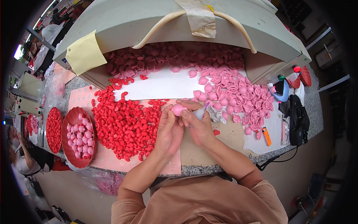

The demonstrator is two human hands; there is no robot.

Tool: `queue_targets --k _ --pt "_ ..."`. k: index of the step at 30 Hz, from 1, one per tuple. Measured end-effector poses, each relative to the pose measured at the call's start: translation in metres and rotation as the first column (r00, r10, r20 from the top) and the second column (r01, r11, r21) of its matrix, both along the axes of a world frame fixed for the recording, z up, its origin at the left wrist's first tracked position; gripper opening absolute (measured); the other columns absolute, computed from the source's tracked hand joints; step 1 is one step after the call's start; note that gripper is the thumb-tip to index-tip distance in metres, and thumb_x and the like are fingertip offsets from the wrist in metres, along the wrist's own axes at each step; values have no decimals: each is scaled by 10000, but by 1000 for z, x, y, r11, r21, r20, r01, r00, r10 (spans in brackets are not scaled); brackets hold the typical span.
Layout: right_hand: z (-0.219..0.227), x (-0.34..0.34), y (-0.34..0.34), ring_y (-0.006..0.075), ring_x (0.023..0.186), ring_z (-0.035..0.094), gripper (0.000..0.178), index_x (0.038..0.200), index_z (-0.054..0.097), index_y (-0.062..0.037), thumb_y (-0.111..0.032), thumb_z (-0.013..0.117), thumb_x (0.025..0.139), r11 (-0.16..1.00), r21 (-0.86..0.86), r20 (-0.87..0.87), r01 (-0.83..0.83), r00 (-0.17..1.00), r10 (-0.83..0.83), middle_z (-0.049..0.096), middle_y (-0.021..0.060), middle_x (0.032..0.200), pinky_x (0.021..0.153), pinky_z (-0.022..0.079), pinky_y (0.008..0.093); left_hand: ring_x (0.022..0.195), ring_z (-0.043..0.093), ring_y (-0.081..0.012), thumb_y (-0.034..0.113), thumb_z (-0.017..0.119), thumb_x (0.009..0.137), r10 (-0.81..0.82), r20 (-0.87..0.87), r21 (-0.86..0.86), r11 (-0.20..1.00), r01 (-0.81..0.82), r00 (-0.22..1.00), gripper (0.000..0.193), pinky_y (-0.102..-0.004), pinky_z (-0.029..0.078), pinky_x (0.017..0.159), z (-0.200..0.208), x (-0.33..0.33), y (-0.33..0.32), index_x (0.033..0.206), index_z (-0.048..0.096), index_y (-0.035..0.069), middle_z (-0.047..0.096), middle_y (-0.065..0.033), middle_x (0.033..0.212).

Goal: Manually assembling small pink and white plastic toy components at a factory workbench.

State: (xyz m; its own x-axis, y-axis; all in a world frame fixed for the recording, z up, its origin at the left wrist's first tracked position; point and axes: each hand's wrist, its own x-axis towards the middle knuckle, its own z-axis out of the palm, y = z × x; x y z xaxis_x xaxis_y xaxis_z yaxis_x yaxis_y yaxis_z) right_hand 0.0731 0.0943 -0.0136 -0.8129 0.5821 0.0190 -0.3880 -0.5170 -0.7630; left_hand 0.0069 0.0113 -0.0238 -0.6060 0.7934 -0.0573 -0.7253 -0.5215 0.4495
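Pinching a smooth pink ball [178, 109] between left thumb and fingers, left hand [168, 131] clamped on it pretty neatly, up over the near edge of a white sheet [160, 84]. Also gripping a small pale bottle [199, 113] in the right hand [201, 129], purple tip [207, 105] aimed away from the ball. Can't really tell about any contact between right fingertips and ball. Parked between a big heap of shiny red pieces [126, 128] on the left and a loose pile of pink petal-like pieces [255, 100] on the right. Got a red tray [79, 162] of pink balls further left too, plus an orange lighter [266, 136] just beside the pink pile. Facing a grey hood [119, 30] with a yellow note [85, 53] on it.
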Motion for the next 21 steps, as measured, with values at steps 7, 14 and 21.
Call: queue_targets --k 7,14,21 --pt "11 -1 10 94 769 526 257 1079 592 -35 -66 644 828 955 296 107 12 993 -46 562 81 1126 671 460 250 918 504 -150 144 519 927 92 -171 -28 995 -99 981 175 -269 413 789 13 -8 -1 1088 562 91 541 -39 1008" --pt "15 14 25 132 966 513 384 1165 570 -40 -71 674 797 759 649 153 -51 986 -65 535 58 1113 767 458 240 1033 486 -150 18 585 856 133 -711 -109 949 -295 690 211 -278 382 930 13 -14 -8 1064 561 36 504 -48 1068" --pt "22 18 25 132 873 537 352 1140 590 -45 -83 674 800 760 647 155 -53 986 -62 569 63 1094 728 461 241 1029 472 -143 1 640 805 69 -655 -112 976 -188 753 289 -268 389 898 9 -18 -7 1083 567 27 464 -50 1086"
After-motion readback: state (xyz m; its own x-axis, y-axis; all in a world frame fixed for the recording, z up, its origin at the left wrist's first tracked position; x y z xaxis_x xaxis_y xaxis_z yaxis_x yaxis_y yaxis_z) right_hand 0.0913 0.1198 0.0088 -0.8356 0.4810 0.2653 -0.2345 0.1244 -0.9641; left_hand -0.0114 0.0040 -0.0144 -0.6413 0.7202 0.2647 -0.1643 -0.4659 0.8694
